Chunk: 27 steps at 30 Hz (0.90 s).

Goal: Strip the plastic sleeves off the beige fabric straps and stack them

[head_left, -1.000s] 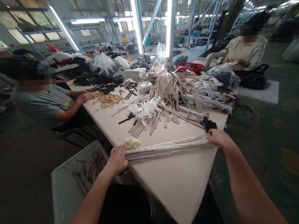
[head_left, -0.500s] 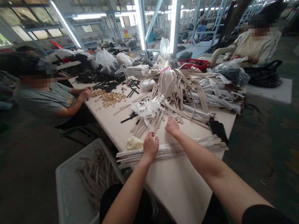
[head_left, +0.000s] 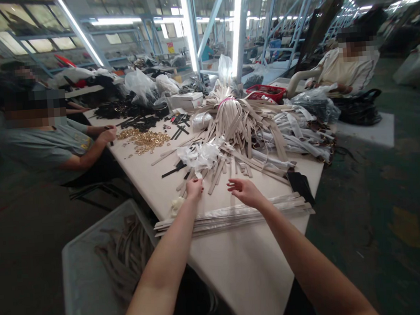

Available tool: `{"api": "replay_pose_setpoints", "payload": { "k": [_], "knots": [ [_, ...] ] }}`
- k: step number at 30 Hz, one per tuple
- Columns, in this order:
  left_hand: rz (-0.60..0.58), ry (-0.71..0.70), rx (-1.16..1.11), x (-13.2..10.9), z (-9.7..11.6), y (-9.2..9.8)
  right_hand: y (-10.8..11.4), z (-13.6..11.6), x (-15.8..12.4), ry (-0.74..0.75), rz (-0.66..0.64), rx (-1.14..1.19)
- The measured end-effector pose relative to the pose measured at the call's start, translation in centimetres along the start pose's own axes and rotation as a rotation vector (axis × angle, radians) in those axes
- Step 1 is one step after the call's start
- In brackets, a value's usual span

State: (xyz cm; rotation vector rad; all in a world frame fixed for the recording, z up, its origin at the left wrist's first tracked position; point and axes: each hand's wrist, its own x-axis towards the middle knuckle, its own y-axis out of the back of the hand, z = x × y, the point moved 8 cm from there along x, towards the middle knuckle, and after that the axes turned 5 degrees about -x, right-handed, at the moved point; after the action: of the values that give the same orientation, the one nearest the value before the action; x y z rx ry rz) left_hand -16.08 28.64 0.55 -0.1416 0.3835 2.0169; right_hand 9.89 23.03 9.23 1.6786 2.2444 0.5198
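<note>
At the near end of the white work table (head_left: 240,275), the left hand (head_left: 194,189) is narrow, its fingertips (head_left: 196,181) on the loose beige straps (head_left: 236,127); a firm grip cannot be confirmed. The right hand (head_left: 244,192) is wide, fingers apart, touching nothing. Below both hands lies 1 flat bundle of plastic-wrapped straps (head_left: 232,219). Noted nearby: white plastic wad (head_left: 199,157) just past the left hand, crumpled cream cloth (head_left: 176,207) beside the left wrist. Lower left, 1 grey bin (head_left: 90,290) holds more straps (head_left: 125,257). Across the table, 1 seated person (head_left: 47,145) works beside gold buckles (head_left: 144,141).
</note>
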Motion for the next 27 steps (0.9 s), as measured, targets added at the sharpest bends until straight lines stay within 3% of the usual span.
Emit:
{"api": "replay_pose_setpoints", "payload": {
  "k": [3, 6, 8, 10, 11, 14, 16, 18, 21, 27],
  "knots": [
    [-0.072, 0.111, -0.131, -1.4, -1.2, 0.1, 4.4, -5.1, -5.6, 0.142, 0.127, 0.019],
    [-0.166, 0.178, -0.245, -4.3, -2.4, 0.4, 10.5, -10.2, -11.7, 0.298, 0.471, -0.134],
    [-0.207, 0.198, -0.311, -6.7, -3.3, 0.5, 12.0, -11.4, -13.8, 0.327, 0.590, -0.110],
    [-0.227, 0.204, -0.367, -8.9, -4.1, 0.5, 10.2, -9.8, -13.0, 0.237, 0.492, 0.032],
    [-0.232, 0.202, -0.392, -9.9, -4.5, 0.3, 8.0, -8.1, -11.8, 0.150, 0.370, 0.126],
    [-0.245, 0.185, -0.447, -12.1, -5.1, -0.4, 0.6, -2.2, -8.6, -0.118, 0.168, 0.278],
    [-0.266, 0.163, -0.468, -13.1, -5.2, -1.1, -3.8, 0.9, -7.1, -0.234, 0.093, 0.297],
    [-0.297, 0.140, -0.474, -13.8, -5.1, -1.6, -6.6, 2.7, -6.4, -0.297, 0.076, 0.325],
    [-0.331, 0.109, -0.470, -14.8, -5.0, -2.0, -7.9, 3.4, -6.2, -0.314, 0.139, 0.300],
    [-0.350, 0.085, -0.485, -16.1, -5.6, -2.4, -7.0, 3.6, -7.0, -0.281, 0.194, 0.208]
  ]
}}
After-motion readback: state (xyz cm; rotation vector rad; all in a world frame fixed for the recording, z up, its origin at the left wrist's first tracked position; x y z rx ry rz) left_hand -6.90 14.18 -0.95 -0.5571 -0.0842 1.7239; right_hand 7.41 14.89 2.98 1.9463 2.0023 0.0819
